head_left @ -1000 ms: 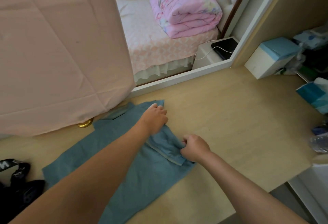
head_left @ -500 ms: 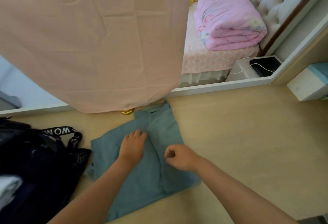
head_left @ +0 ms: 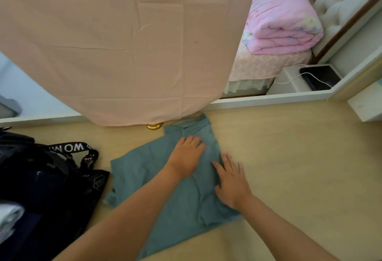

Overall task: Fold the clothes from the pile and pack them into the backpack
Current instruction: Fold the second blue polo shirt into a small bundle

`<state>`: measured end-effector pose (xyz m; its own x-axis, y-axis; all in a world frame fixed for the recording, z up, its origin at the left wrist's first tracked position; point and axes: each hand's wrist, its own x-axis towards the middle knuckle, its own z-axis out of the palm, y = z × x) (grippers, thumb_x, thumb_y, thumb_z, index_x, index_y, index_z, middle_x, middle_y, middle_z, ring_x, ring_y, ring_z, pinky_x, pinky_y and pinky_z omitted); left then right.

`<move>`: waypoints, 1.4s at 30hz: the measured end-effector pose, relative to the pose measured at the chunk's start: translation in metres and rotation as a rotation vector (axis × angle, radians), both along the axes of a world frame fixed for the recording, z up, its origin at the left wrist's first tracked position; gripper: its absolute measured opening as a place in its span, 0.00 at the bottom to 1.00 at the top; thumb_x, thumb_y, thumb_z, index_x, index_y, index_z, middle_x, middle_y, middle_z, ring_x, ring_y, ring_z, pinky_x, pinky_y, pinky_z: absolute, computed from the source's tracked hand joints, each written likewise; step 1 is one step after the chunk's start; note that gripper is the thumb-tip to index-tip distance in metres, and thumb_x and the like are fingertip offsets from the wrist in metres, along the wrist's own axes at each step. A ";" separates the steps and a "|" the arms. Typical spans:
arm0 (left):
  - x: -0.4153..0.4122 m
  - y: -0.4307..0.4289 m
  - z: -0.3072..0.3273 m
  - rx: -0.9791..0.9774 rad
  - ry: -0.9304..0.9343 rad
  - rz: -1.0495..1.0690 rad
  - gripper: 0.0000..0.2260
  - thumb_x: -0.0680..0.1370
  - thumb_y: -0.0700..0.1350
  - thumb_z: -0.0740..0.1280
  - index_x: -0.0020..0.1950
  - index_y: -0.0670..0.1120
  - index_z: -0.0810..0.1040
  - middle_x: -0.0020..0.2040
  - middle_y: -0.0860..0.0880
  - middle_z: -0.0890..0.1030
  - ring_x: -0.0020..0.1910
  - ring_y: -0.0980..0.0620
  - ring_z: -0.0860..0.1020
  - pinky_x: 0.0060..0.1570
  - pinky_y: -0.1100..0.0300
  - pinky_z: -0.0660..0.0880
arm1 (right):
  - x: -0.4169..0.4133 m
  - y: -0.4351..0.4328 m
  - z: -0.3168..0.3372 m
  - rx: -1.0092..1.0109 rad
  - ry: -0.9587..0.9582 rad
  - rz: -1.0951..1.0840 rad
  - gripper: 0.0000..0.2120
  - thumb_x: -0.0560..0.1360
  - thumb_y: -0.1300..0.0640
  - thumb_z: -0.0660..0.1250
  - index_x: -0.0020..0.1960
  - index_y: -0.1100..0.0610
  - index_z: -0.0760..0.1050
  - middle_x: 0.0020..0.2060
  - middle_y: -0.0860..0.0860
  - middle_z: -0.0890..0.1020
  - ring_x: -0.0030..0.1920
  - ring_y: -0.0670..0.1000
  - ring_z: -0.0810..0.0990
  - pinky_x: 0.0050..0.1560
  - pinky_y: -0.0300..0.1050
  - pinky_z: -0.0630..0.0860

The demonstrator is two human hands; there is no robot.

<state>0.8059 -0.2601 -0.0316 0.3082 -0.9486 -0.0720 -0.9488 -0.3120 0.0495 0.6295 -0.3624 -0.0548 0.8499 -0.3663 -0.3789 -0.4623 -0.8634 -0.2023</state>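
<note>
Smoothing teal shirt point(head_left: 142, 180) with left hand point(head_left: 186, 157) and right hand point(head_left: 231, 180) spread flat; next, likely folding in its 9 o'clock side.

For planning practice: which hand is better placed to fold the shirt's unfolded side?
Probably left: the left hand lies nearer the unfolded side of the shirt; the right hand presses the fold.

The teal cloth shirt point(head_left: 144, 178) is matt, soft-woven and lightly creased. The pale wood-grain floor point(head_left: 299, 167) is smooth with a low sheen. The peach cloth curtain point(head_left: 124, 43) is matt with fold creases. The black fabric backpack point(head_left: 41, 188) is matt. The small round gold metal fitting point(head_left: 154, 126) is glossy. The pink quilted blanket point(head_left: 283, 19) is soft, puffy cloth.
</note>
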 end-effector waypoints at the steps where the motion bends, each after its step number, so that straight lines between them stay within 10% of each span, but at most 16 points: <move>1: 0.006 -0.014 0.000 0.064 -0.024 -0.070 0.21 0.78 0.43 0.62 0.71 0.48 0.68 0.72 0.45 0.66 0.71 0.43 0.65 0.67 0.49 0.62 | -0.004 -0.003 -0.003 -0.007 0.010 -0.003 0.40 0.73 0.49 0.60 0.81 0.49 0.47 0.80 0.53 0.37 0.79 0.54 0.35 0.77 0.62 0.43; 9: 0.043 -0.043 -0.047 0.314 0.093 0.033 0.30 0.82 0.63 0.47 0.80 0.56 0.38 0.79 0.56 0.37 0.78 0.52 0.38 0.76 0.43 0.40 | -0.042 -0.033 -0.032 -0.115 -0.083 0.048 0.30 0.75 0.54 0.54 0.78 0.55 0.60 0.78 0.53 0.60 0.76 0.54 0.64 0.71 0.54 0.57; 17: 0.009 0.027 -0.053 -0.043 0.013 0.148 0.22 0.79 0.56 0.54 0.69 0.49 0.73 0.73 0.46 0.69 0.72 0.43 0.67 0.72 0.40 0.60 | -0.017 -0.008 -0.022 -0.077 -0.150 0.236 0.32 0.78 0.43 0.57 0.80 0.51 0.57 0.80 0.54 0.53 0.80 0.55 0.51 0.76 0.56 0.50; 23: -0.005 0.125 -0.059 0.107 0.089 0.307 0.25 0.77 0.61 0.55 0.73 0.55 0.68 0.76 0.50 0.66 0.75 0.45 0.64 0.68 0.38 0.65 | -0.004 0.003 -0.014 -0.087 -0.016 0.324 0.31 0.76 0.47 0.54 0.79 0.50 0.59 0.80 0.50 0.51 0.80 0.54 0.51 0.75 0.56 0.43; 27: -0.023 0.143 -0.037 0.162 0.074 0.410 0.26 0.74 0.63 0.56 0.70 0.57 0.73 0.66 0.48 0.75 0.61 0.44 0.75 0.53 0.46 0.75 | 0.021 0.012 0.007 -0.233 0.065 0.373 0.30 0.66 0.52 0.64 0.68 0.49 0.76 0.71 0.57 0.73 0.68 0.59 0.73 0.66 0.58 0.68; 32: -0.055 0.158 -0.012 0.223 0.165 0.466 0.24 0.75 0.59 0.54 0.68 0.53 0.73 0.58 0.46 0.75 0.57 0.44 0.74 0.49 0.50 0.74 | 0.030 0.044 0.018 -0.159 0.102 0.210 0.30 0.79 0.50 0.56 0.80 0.50 0.53 0.74 0.59 0.59 0.71 0.59 0.62 0.67 0.55 0.65; 36: -0.079 0.189 -0.012 0.170 0.096 0.377 0.14 0.70 0.56 0.58 0.44 0.53 0.80 0.44 0.50 0.77 0.46 0.47 0.77 0.43 0.52 0.73 | 0.019 0.062 0.010 -0.128 0.109 0.244 0.38 0.77 0.38 0.56 0.81 0.47 0.44 0.80 0.56 0.48 0.75 0.60 0.56 0.74 0.63 0.54; 42: -0.102 0.210 -0.019 0.078 0.171 0.273 0.14 0.74 0.58 0.59 0.40 0.52 0.81 0.43 0.51 0.76 0.43 0.48 0.76 0.41 0.54 0.73 | 0.008 0.074 0.009 -0.079 0.144 0.371 0.41 0.75 0.47 0.61 0.80 0.41 0.41 0.79 0.51 0.33 0.79 0.60 0.41 0.76 0.67 0.41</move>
<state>0.7041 -0.0503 -0.0506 0.5278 -0.8220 -0.2140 -0.8093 -0.5632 0.1670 0.6375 -0.2888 -0.0461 0.8699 -0.0777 -0.4870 -0.1355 -0.9871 -0.0847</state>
